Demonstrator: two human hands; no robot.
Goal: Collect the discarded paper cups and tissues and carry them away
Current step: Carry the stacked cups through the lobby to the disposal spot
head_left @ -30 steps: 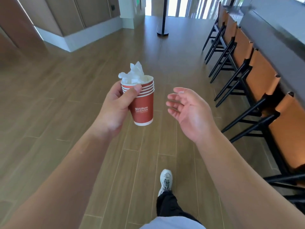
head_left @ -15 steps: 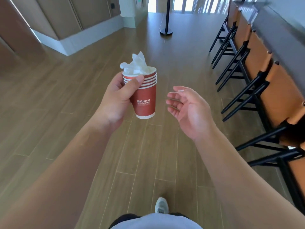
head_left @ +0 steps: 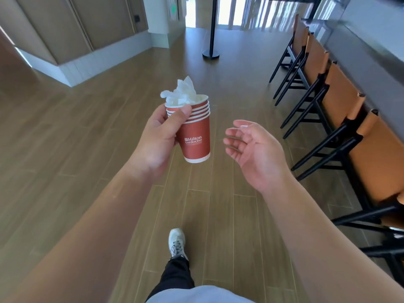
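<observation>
Five nested red paper cups [head_left: 195, 136] w/ crumpled white tissues [head_left: 182, 92] inside, in left hand [head_left: 158, 138] grip; right hand [head_left: 251, 149] loose, empty.

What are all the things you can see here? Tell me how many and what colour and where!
paper cups: about five nested in one stack, red with white rims, held up in mid-air over the floor
tissues: a crumpled bunch, white, stuffed in the top cup
chairs: at least five in a row, black frames with tan backs, along the right side
counter: one, grey, behind the chairs
barrier post: one, black, standing far ahead
floor: brown wood planks, all around
shoe: one, white, bottom middle, stepping forward
left hand: one, grips the cup stack
right hand: one, fingers relaxed, holds nothing, beside the cups
</observation>
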